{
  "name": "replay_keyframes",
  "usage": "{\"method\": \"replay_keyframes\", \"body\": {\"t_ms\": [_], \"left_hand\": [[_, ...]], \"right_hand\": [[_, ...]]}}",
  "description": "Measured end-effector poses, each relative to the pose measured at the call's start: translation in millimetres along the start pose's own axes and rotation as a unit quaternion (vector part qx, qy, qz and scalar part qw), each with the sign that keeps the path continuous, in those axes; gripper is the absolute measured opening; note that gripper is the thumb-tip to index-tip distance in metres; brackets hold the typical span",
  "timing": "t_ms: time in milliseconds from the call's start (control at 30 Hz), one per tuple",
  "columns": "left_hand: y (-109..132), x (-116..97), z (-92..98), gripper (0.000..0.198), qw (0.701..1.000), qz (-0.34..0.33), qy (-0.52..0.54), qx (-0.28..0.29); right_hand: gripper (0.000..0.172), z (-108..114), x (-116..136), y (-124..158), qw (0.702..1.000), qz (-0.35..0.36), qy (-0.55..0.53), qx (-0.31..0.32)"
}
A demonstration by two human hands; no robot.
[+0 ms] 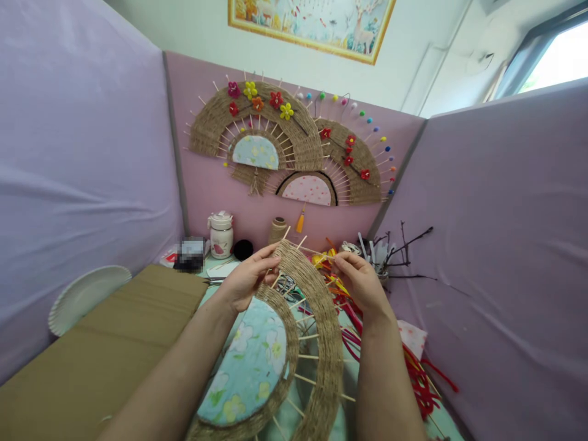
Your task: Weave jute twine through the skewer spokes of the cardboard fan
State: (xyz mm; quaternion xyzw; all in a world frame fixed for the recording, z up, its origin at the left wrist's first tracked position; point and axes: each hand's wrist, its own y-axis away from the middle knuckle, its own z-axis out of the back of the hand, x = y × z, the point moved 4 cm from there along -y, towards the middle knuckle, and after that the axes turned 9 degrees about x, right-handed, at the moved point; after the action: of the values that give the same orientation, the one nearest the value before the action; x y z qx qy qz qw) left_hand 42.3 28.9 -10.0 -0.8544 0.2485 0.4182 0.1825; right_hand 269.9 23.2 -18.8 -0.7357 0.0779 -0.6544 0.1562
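A fan-shaped piece (331,343) of twine woven around thin wooden sticks stands tilted before me. Its half-round centre (250,361) is covered in light blue floral cloth. My left hand (257,272) is closed on the upper end of the woven band, near the stick tips. To the right, my right hand (361,278) pinches a strand of twine (312,250) that stretches from the band's top end. The right fingertips are pressed together, apart from the band.
Two finished woven fans (257,113) hang on the pink panel. Brown cardboard (105,349) and a white plate (87,300) lie left. A white bottle (221,236) and twine spool (277,231) stand behind. Red pipe cleaners (420,383) and dark twigs (404,248) are right.
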Motion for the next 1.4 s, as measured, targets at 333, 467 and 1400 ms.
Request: {"method": "replay_keyframes", "body": {"t_ms": [333, 467, 1400], "left_hand": [[-1, 2, 2.5, 0.031, 0.991, 0.058, -0.120, -0.021], [2, 2, 1.0, 0.032, 0.986, 0.070, -0.148, -0.026], [8, -11, 1.7, 0.062, 0.985, 0.064, 0.157, 0.035]], "right_hand": [[0.031, 0, -29, -10, 0.997, -0.068, -0.029, 0.028], [0.032, 3, -30, -11, 0.997, -0.072, -0.013, 0.017], [0.032, -14, -15, 1, 0.990, -0.105, -0.038, 0.086]]}}
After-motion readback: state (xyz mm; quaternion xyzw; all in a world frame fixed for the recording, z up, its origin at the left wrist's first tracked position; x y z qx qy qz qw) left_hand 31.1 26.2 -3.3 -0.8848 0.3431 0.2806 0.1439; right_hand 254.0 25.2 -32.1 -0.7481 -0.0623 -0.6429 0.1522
